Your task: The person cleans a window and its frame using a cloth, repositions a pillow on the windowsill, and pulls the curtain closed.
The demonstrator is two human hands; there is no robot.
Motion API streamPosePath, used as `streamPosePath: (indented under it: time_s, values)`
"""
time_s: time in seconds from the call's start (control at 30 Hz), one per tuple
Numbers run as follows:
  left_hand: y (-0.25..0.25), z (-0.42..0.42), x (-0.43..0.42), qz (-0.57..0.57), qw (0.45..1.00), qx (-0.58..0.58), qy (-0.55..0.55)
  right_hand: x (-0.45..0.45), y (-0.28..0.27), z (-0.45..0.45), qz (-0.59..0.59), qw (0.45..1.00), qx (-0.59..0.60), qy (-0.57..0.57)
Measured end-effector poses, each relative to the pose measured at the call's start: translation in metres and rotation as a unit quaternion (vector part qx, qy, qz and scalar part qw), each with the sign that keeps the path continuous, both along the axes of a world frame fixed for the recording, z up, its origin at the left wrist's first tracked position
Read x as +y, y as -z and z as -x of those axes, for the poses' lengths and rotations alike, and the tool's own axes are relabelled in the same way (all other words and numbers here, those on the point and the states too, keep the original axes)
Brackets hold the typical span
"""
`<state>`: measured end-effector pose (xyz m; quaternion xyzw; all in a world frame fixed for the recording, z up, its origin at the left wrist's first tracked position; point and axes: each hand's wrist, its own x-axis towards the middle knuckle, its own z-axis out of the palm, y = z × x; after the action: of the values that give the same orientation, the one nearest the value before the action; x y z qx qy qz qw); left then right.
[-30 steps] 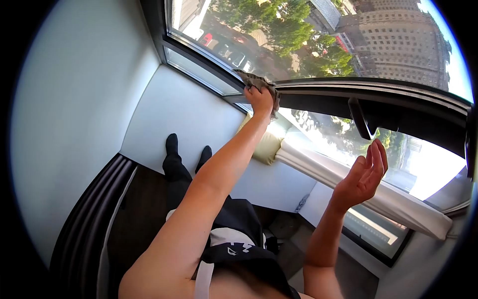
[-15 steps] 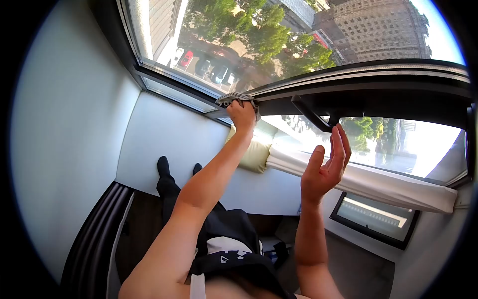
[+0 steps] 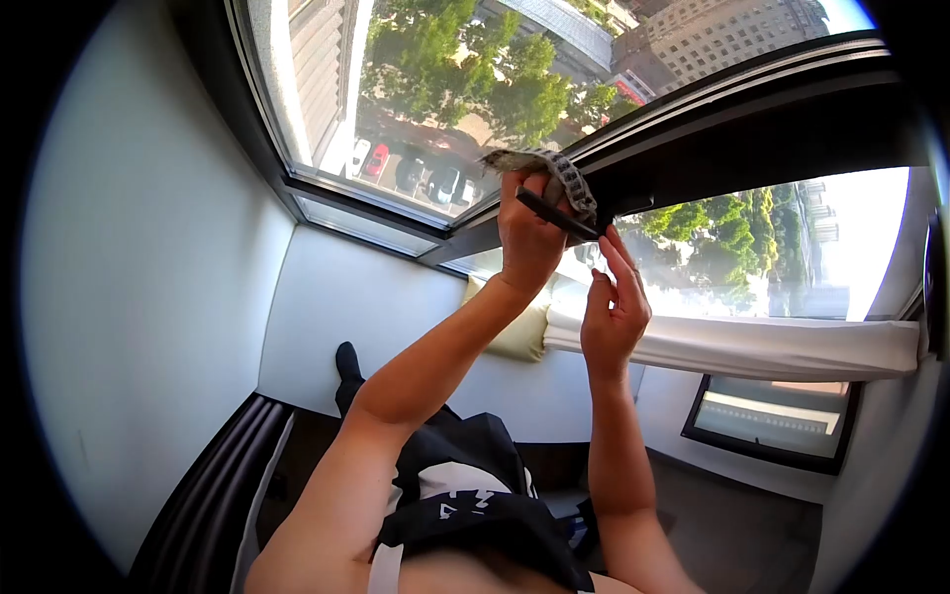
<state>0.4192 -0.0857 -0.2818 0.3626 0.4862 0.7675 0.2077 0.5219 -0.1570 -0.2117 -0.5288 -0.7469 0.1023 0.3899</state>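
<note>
A grey patterned cloth (image 3: 569, 185) is gripped in my left hand (image 3: 529, 238), pressed against the dark window frame (image 3: 693, 163). The black window handle (image 3: 556, 215) crosses in front of my left fingers and partly hides them. My right hand (image 3: 614, 322) is open, palm turned inward and fingers stretched up. Its fingertips are at the handle's pivot end; whether they touch it I cannot tell.
A light yellow cushion (image 3: 517, 332) and a rolled white curtain (image 3: 732, 345) lie below the window. Past the glass are trees (image 3: 426, 74) and parked cars. A dark ribbed curtain (image 3: 198, 485) hangs at lower left.
My left hand has moved right with the cloth, from the frame's corner to behind the handle. The sash has swung, its handle now further left, and my right hand has shifted left with it.
</note>
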Motion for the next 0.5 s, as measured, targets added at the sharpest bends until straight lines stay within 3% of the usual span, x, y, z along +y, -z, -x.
streamPosePath:
  time_s: [0.03, 0.2, 0.3, 0.5]
  values:
    - [0.009, 0.002, 0.007, -0.028, 0.997, 0.067, -0.020, 0.004, -0.001, 0.002, -0.006, 1.000, 0.004, 0.000]
    - [0.016, 0.019, 0.016, -0.082, 0.986, 0.148, 0.001, 0.000, 0.000, 0.001, 0.004, 1.000, 0.014, -0.020]
    - [0.021, 0.050, 0.026, -0.164, 0.936, 0.311, 0.027, 0.002, -0.003, -0.002, -0.004, 1.000, 0.003, -0.028]
    - [0.004, 0.108, 0.047, -0.232, 0.843, 0.461, 0.153, 0.002, -0.006, -0.001, -0.002, 0.999, 0.014, -0.040]
